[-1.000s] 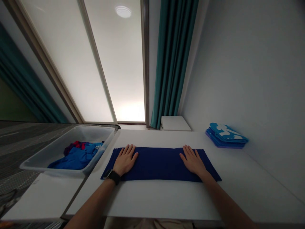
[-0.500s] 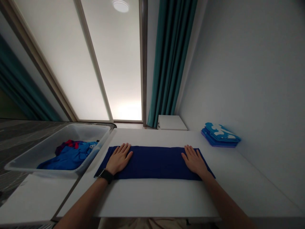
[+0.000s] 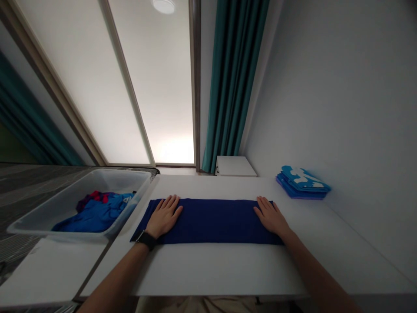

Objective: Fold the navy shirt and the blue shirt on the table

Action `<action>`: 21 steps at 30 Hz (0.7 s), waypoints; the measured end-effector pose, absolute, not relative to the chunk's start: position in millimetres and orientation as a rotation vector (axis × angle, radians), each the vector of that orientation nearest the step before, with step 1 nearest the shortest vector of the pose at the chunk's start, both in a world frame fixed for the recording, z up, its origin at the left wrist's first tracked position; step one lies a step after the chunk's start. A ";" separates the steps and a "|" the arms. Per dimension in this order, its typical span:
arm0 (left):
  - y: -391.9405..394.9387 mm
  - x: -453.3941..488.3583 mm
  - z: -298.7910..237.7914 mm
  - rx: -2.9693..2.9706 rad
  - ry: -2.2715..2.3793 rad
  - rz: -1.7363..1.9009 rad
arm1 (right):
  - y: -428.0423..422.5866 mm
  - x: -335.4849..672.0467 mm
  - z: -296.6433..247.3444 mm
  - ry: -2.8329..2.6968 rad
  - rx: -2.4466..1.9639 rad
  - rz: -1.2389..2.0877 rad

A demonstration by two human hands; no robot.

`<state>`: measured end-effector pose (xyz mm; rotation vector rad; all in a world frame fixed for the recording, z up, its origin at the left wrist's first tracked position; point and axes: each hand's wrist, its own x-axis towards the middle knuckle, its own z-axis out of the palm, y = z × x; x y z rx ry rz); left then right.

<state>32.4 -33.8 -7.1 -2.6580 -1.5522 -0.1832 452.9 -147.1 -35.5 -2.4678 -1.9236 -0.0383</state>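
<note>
A dark blue folded cloth [image 3: 215, 221] lies flat as a long strip across the white table [image 3: 208, 269]. My left hand [image 3: 163, 217] rests palm down near its left end, fingers stretched out, with a dark watch [image 3: 146, 240] on the wrist. On the right end of the cloth lies my right hand [image 3: 269, 215], also flat with the fingers extended. Neither hand grips the fabric. The cloth's far right edge is partly covered by my right hand and forearm.
Left of the table stands a translucent plastic bin [image 3: 29, 221] holding crumpled blue clothes [image 3: 97, 215] and a red-and-dark garment [image 3: 94, 198]. A stack of folded blue fabric [image 3: 302, 182] sits by the wall at right. A white cabinet [image 3: 236, 166] stands beyond the table.
My right hand has slid slightly to the right along the cloth, toward its end. My left hand stays in place on the fabric.
</note>
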 end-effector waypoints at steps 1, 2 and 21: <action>-33.6 32.5 -6.7 -2.656 -1.555 -0.184 | -146.4 452.4 -33.5 -1.920 -2.469 -0.020; -33.5 32.6 -6.2 -2.654 -1.558 -0.187 | -145.4 451.0 -30.9 -1.911 -2.473 -0.007; -69.2 82.1 -7.6 -2.819 -1.326 -0.321 | -136.9 337.8 -13.3 -2.129 -2.136 0.015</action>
